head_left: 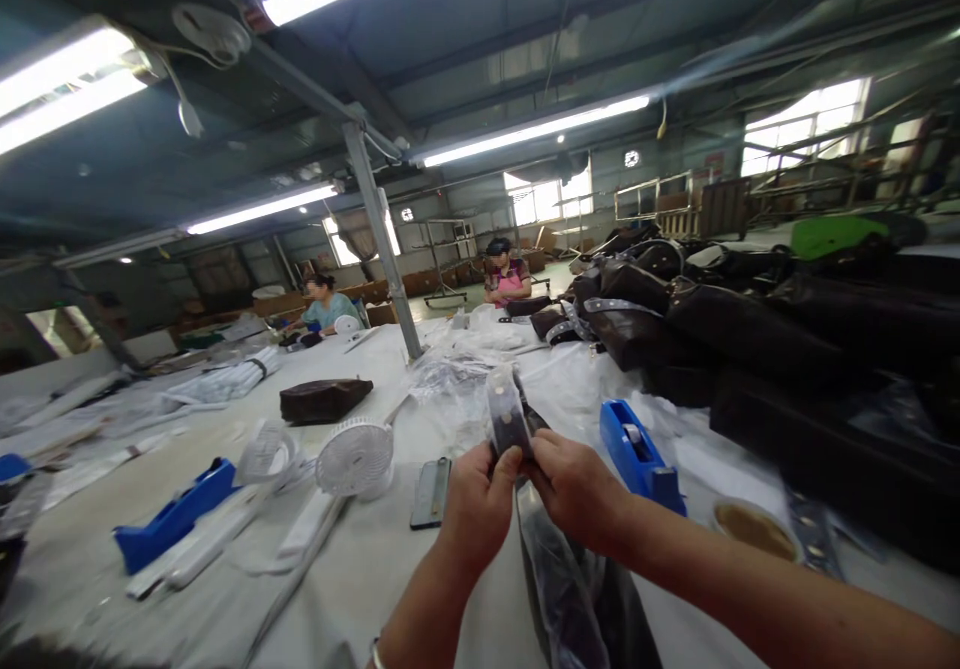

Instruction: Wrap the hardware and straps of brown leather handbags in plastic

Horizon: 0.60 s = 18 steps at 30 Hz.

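My left hand (478, 501) is closed, its thumb pressed on a dark strap (505, 404) with round metal studs and a clear film over it. My right hand (581, 489) is closed on the same strap from the other side, its fingertips partly hidden. The strap arches up beyond both hands. Below them a dark bag (581, 589), partly covered in clear plastic, lies at the near edge of the table. How the strap joins the bag is hidden by my hands.
A blue tape dispenser (637, 454) stands right, near a round brown tub (756, 529). Dark bags (757, 329) are heaped at the right. Leftward are a phone (431, 494), a white fan (355, 457), a brown pouch (325, 401) and another blue dispenser (176, 517). Two people sit farther back.
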Motion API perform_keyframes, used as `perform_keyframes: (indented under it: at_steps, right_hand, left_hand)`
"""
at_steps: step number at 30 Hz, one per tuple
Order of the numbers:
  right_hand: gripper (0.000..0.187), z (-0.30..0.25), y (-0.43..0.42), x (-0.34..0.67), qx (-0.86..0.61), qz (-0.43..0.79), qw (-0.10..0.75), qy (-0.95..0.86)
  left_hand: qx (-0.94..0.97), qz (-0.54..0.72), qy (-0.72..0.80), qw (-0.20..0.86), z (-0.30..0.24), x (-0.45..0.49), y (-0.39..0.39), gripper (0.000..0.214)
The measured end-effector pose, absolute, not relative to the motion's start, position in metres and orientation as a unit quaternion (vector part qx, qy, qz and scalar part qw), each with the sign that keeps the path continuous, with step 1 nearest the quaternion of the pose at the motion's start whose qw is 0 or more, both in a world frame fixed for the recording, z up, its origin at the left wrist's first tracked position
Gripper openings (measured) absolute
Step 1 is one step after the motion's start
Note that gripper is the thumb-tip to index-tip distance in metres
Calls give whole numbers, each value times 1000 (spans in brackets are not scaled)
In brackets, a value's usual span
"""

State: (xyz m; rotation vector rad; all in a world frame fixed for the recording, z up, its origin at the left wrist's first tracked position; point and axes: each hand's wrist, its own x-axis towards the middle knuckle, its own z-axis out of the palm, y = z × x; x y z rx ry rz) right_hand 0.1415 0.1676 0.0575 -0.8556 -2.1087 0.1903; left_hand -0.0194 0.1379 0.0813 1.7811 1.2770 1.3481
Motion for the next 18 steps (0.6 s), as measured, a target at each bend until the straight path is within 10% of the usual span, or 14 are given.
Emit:
perform_keyframes:
  at_steps: [5, 13, 18]
  right_hand:
    - [22, 54, 165, 150, -380, 67, 403, -830]
    - [49, 64, 198, 166, -301, 649, 363, -597]
    - [45, 60, 204, 153, -302, 742, 400, -444]
  left_hand:
    - [687, 505, 483, 198, 78, -12, 139, 23]
    - [742, 479, 409, 229, 70, -20, 144, 18]
    - [742, 476, 392, 265, 66, -22, 153, 19]
